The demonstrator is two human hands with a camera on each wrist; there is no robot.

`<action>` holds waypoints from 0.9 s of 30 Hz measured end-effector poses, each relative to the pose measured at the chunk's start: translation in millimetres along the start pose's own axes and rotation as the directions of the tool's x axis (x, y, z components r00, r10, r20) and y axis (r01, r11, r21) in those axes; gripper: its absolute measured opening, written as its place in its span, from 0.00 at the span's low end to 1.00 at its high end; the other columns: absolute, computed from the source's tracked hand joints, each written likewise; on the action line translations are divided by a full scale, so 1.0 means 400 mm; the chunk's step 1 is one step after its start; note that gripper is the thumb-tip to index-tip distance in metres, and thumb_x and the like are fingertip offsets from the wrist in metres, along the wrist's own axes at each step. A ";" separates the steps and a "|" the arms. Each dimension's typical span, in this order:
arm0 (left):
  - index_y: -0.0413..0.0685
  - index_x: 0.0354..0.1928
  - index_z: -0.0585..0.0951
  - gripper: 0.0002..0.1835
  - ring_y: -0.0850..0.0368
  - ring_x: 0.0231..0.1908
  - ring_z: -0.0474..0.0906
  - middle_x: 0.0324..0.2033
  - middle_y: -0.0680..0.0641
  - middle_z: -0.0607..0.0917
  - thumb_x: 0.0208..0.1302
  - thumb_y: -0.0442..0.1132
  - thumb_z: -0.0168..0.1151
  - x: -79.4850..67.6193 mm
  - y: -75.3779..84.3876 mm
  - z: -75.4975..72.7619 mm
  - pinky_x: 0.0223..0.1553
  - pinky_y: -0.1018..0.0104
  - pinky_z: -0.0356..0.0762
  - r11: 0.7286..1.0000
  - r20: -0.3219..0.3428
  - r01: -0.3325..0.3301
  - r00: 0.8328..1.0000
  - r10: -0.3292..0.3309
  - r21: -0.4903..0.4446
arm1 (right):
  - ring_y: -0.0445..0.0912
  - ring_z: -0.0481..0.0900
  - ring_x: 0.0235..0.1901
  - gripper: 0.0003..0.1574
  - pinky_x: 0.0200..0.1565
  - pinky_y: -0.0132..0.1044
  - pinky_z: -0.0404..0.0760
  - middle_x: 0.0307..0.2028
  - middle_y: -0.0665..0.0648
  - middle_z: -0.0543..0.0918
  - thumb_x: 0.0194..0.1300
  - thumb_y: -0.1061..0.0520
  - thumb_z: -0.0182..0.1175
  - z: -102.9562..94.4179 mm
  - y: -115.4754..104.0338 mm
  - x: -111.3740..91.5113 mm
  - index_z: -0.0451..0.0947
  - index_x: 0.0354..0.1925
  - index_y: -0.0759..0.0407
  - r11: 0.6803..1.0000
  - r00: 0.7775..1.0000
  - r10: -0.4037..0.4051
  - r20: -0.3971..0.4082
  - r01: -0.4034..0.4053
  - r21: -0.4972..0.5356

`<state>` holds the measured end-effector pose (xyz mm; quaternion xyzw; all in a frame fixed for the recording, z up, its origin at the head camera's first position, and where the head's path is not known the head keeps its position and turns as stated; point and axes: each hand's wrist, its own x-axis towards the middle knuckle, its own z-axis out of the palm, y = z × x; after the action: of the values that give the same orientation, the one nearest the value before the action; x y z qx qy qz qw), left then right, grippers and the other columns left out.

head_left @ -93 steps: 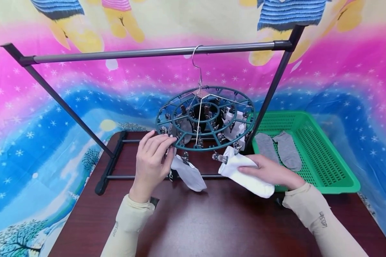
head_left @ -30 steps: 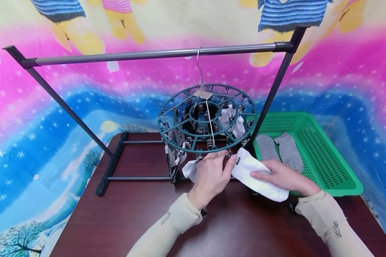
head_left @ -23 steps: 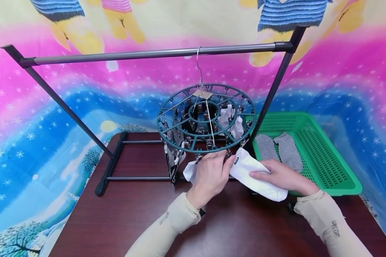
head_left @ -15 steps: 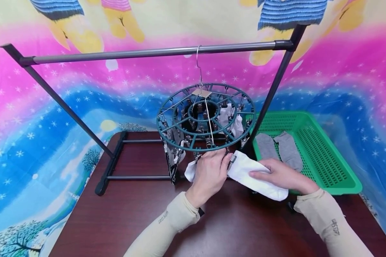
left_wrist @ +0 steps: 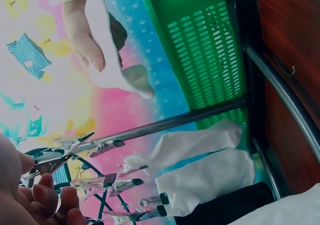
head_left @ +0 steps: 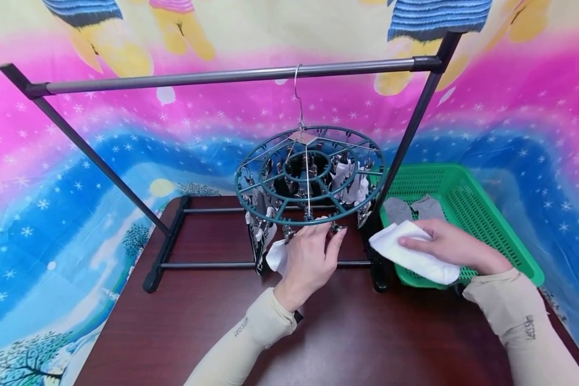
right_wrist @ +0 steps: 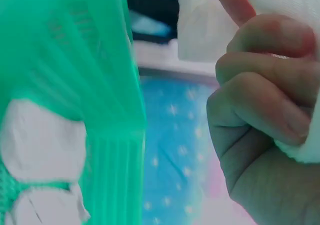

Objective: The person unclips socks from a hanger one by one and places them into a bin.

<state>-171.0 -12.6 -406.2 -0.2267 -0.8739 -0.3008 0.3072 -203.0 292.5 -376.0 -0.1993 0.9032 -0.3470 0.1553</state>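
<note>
My right hand grips a white sock over the near left edge of the green basket. In the right wrist view its fingers are curled round the cloth. My left hand is at the front rim of the round green clip hanger. A metal clip is pinched between its thumb and fingers in the left wrist view, with no sock in that clip. Another white sock hangs just left of this hand. More light and black socks hang from other clips, partly hidden by the hanger.
The hanger hooks onto the bar of a dark metal rack standing on the brown table. Inside the green basket lie two grey socks. A printed cloth covers the wall behind.
My left hand moved right to the front clip. The white sock came out of that clip, and my right hand carried it right, towards the basket. The hanger turned slightly.
</note>
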 end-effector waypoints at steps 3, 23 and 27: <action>0.46 0.45 0.84 0.17 0.51 0.35 0.84 0.33 0.48 0.87 0.78 0.51 0.55 0.001 -0.001 -0.001 0.32 0.60 0.82 1.000 -0.003 0.002 1.000 -0.002 -0.003 | 0.44 0.80 0.22 0.20 0.26 0.37 0.80 0.30 0.54 0.82 0.77 0.46 0.60 -0.050 0.020 0.005 0.81 0.54 0.60 0.998 0.998 0.058 -0.030 -0.059 -0.027; 0.46 0.45 0.83 0.17 0.53 0.32 0.83 0.24 0.50 0.81 0.78 0.52 0.55 -0.006 -0.001 -0.011 0.26 0.65 0.77 1.000 0.000 0.012 1.000 -0.012 0.011 | 0.55 0.80 0.51 0.34 0.47 0.45 0.81 0.67 0.74 0.73 0.79 0.47 0.54 -0.142 0.168 0.235 0.68 0.73 0.65 0.945 0.941 0.275 0.196 -0.227 -0.236; 0.47 0.42 0.82 0.16 0.54 0.31 0.82 0.23 0.51 0.80 0.78 0.52 0.55 -0.007 -0.001 -0.010 0.25 0.66 0.76 1.000 -0.004 0.011 1.000 -0.011 0.008 | 0.65 0.76 0.60 0.33 0.55 0.57 0.79 0.69 0.76 0.70 0.79 0.48 0.53 -0.140 0.190 0.258 0.69 0.72 0.65 0.933 0.940 0.281 0.195 -0.220 -0.285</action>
<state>-167.8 -16.0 -405.8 -0.2199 -0.8758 -0.2995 0.3081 -335.5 327.5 -403.3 -0.1396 0.9344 -0.1774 0.2756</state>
